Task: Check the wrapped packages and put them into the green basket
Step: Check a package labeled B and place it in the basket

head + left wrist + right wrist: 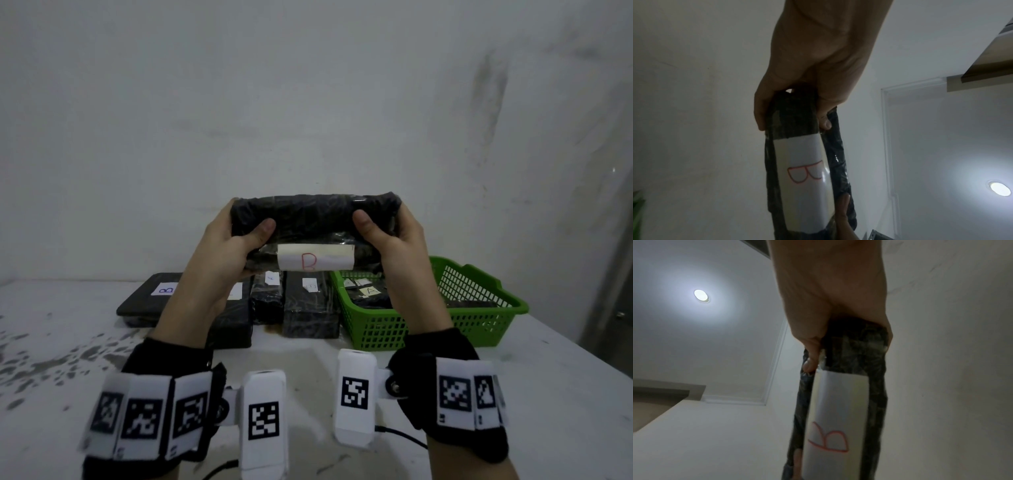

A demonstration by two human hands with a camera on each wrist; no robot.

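Black-wrapped pkg (pixel 315 219) w/ white label (pixel 315 262) marked red "B" is held up in the air above the table (pixel 548 394), up & left of the green basket (pixel 479 308). Left hand (pixel 226 246) & right hand (pixel 397 246) each grip one end, thumbs on the near face, fingers curled round behind. Basket holds pkgs, one labelled "A". Left of basket, more black pkgs (pixel 310 308) lie on table.

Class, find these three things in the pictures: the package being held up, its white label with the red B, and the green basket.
package (pixel 315 212), head view, on its dark wrapped top.
label (pixel 803 164), left wrist view, on the white paper above the red B.
green basket (pixel 479 322), head view, on its mesh side wall.
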